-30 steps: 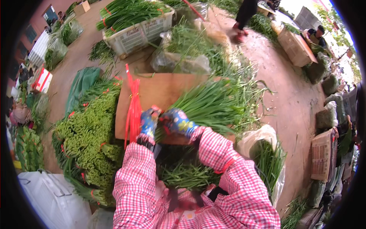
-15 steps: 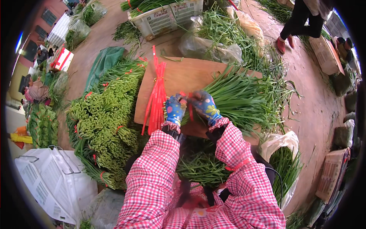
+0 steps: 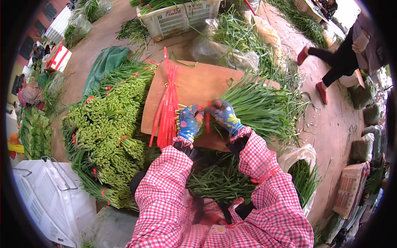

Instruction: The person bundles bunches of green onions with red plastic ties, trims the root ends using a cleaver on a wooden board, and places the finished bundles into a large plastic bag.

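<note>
A bunch of long green chives (image 3: 258, 103) lies across a brown board (image 3: 202, 76), its leaves fanning to the right. My left hand (image 3: 191, 120), in a blue flowered glove, is closed around its stem end; pale stem tips show just left of the glove. Close beside it, my right hand (image 3: 223, 114), gloved alike, pinches a red tie (image 3: 208, 117) at the bunch. The tie's strip hangs between the hands; its far side is hidden by my fingers. Left of my hands, a cluster of red ribbon ties (image 3: 167, 103) lies over the board.
Tied chive bunches (image 3: 109, 132) are piled on the left, near a white crate (image 3: 47, 202). Loose chives lie below the board and along its right side. Another crate (image 3: 178, 20) stands beyond. A person in red shoes (image 3: 322, 93) walks at the right.
The red tie's strip has shifted slightly between my hands, which stay close together at the bunch. At the right, the walking person has come further into view. The whole view has shifted a little.
</note>
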Tool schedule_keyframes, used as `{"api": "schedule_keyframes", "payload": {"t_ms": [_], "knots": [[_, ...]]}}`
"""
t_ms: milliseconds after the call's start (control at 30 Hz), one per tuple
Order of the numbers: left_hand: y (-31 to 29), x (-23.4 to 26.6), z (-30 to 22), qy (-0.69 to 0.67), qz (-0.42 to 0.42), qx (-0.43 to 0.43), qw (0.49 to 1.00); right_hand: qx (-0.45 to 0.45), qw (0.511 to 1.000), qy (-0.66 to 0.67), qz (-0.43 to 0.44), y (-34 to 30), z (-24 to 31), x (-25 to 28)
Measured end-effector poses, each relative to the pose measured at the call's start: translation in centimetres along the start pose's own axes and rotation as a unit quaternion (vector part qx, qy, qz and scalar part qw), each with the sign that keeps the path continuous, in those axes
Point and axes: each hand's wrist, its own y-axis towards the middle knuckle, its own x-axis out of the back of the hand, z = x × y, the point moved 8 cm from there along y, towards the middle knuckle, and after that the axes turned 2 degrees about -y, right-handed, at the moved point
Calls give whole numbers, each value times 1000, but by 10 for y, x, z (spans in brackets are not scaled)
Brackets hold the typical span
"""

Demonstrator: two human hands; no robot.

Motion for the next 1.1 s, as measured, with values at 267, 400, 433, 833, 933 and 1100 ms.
{"api": "schedule_keyframes", "payload": {"t_ms": [267, 400, 433, 833, 933, 1100], "knots": [[-9, 9, -3, -38, -7, -93, 995, 54, 976, -194, 77, 12, 51, -10], [-4, 6, -9, -17, 7, -56, 998, -24, 981, -164, 105, 19, 34, -9], [-4, 3, -9, 2, -6, -63, 998, -35, 980, -158, 113, 22, 34, -7], [-16, 4, -30, 152, -93, -184, 967, -155, 926, -221, 264, 43, -4, -20], [-9, -18, -26, 209, 43, -147, 966, -110, 912, -170, 357, 45, 4, -30], [-6, -46, -34, 315, 191, -303, 879, -156, 871, -184, 429, 50, -9, -54]]}}
